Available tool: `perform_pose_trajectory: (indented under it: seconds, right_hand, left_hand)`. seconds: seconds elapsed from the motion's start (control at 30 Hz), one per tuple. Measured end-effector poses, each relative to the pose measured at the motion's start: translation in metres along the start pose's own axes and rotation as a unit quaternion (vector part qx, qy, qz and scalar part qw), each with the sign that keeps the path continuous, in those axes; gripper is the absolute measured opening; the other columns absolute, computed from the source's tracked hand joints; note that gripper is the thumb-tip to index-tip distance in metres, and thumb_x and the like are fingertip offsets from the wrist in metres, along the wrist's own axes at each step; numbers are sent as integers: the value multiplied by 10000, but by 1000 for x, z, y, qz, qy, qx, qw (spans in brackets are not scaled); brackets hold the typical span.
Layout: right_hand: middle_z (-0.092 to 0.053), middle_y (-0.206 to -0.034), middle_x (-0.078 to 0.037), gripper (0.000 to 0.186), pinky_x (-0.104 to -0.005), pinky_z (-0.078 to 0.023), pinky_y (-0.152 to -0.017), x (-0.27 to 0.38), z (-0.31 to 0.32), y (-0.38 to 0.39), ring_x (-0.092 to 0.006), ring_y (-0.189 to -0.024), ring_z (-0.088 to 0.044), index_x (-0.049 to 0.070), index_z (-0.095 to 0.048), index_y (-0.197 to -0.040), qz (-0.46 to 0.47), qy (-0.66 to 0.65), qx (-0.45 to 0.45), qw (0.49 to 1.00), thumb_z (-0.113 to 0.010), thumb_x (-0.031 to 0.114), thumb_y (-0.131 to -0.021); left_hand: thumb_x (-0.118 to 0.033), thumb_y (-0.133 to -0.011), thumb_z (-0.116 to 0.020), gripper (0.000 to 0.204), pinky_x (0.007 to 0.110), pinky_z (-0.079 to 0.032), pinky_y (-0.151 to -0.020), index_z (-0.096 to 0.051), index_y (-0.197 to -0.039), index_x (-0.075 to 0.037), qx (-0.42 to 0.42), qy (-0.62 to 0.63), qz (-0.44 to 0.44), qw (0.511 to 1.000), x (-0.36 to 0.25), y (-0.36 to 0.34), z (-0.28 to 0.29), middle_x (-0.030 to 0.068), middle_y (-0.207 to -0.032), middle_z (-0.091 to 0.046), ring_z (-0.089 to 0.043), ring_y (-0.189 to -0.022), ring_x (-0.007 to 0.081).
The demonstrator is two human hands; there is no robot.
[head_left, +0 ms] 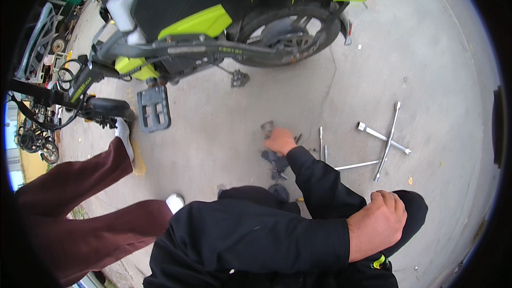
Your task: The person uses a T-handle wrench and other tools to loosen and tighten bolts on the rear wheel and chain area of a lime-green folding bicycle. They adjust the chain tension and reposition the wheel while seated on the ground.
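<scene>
My right hand (280, 141) reaches down to the pavement with its fingers curled, beside a small greyish piece (267, 126). Whatever it grips is hidden and blurred. Just below it lies a cluster of dark parts (275, 163), too blurred to name. My left forearm crosses in front of me, and my left hand (377, 225) rests over my right knee, loosely closed with nothing visible in it. To the right of my right hand, a silver cross wrench (388, 142) and thin metal tools (321, 143) lie on the ground.
A black and lime-green electric bike (194, 48) stands ahead, its rear wheel (288, 40) at the upper middle and a pedal (153, 108) sticking out toward me. At left stands a person in maroon trousers (85, 181). Parked vehicles (40, 138) are farther left.
</scene>
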State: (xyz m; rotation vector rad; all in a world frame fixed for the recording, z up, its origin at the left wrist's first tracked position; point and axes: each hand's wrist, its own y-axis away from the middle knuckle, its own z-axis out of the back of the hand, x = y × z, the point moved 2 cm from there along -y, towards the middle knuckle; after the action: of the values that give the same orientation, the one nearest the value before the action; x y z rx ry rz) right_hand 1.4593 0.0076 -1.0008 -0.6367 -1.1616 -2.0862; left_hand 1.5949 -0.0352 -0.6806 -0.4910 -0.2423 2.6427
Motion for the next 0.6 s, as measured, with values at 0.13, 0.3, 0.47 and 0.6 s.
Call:
perform_pose_trajectory:
  seconds: [0.13,0.3,0.47,0.6]
  right_hand:
    - [-662,-853,-294,404,-445,-535,-774,17,-58,-1,-417,-870,-654,-95,-655,-772,-74,-129,-137,979,-660,308,-748]
    - [-645,-905,-295,477,-485,-516,-804,44,-102,1,-442,-907,-633,-91,-559,-1019,-59,-96,-193,975,-684,307,-788]
    - [-646,-958,-256,531,-464,-518,-787,29,-107,4,-442,-893,-633,-68,-450,-1194,-46,-198,-201,958,-693,199,-804]
    - [-587,-1061,-268,464,-470,-498,-832,14,-110,13,-447,-970,-601,-56,-450,-1185,25,-217,-227,949,-672,93,-806]
  left_hand:
    - [-229,-832,-530,390,370,-479,-684,-649,-1011,97,34,-3,12,999,-16,16,4,261,-966,-636,-617,-836,346]
    - [-243,-846,-502,418,416,-480,-683,-656,-991,118,51,5,17,999,-17,25,4,292,-950,-623,-609,-828,380]
    - [-250,-836,-492,431,448,-487,-669,-668,-968,121,54,-14,3,998,-26,29,6,303,-922,-625,-606,-824,408]
    - [-252,-840,-486,437,468,-501,-670,-673,-965,123,46,-10,-8,999,-30,29,3,309,-905,-629,-611,-825,429]
